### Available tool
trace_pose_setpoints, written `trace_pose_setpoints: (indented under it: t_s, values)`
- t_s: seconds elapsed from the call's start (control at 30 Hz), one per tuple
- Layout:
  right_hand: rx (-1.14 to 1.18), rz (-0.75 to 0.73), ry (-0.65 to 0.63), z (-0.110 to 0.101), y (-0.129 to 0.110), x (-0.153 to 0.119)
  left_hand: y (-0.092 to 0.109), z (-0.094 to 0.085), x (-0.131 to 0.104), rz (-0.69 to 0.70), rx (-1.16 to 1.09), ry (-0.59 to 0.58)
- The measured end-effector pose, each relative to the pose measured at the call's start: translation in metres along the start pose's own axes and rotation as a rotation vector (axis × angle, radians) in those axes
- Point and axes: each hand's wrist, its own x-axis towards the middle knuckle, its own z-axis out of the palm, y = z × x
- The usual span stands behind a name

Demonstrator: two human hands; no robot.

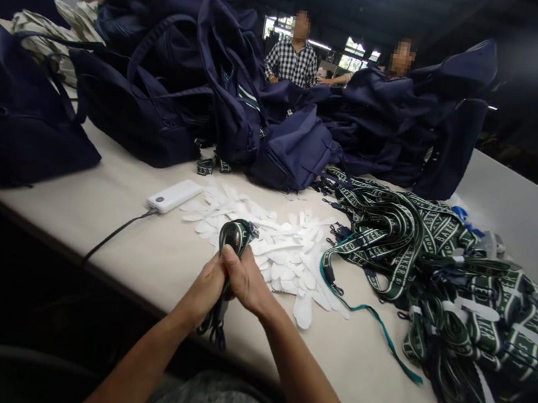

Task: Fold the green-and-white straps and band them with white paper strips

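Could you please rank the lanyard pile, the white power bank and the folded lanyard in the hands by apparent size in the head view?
1. Lanyard pile, largest by far.
2. Folded lanyard and white power bank look alike; unranked.

Dim hall; bright windows (pixel 355 46) glare far beyond the fingers, the counter (pixel 149 258) is evenly lit, edges darken and warp.
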Motion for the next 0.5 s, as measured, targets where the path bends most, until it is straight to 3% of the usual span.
trace_pose_setpoints:
  t_s: [0.13, 0.23, 0.33, 0.5]
  values:
    - [0.289, 0.039, -0.013, -0.016, -0.002, 0.009, 0.015, -0.016, 0.002, -0.167, -0.145, -0.152]
    - [0.189, 0.076, 0.080, -0.027, -0.004, 0.017, 0.016, -0.024, 0.007, -0.257, -0.220, -0.241]
    - [0.030, 0.021, 0.089, -0.030, -0.005, 0.021, 0.011, -0.028, 0.011, -0.353, -0.252, -0.323]
    - [0.262, 0.026, -0.001, -0.023, 0.004, 0.027, 0.009, -0.027, 0.007, -0.328, -0.250, -0.456]
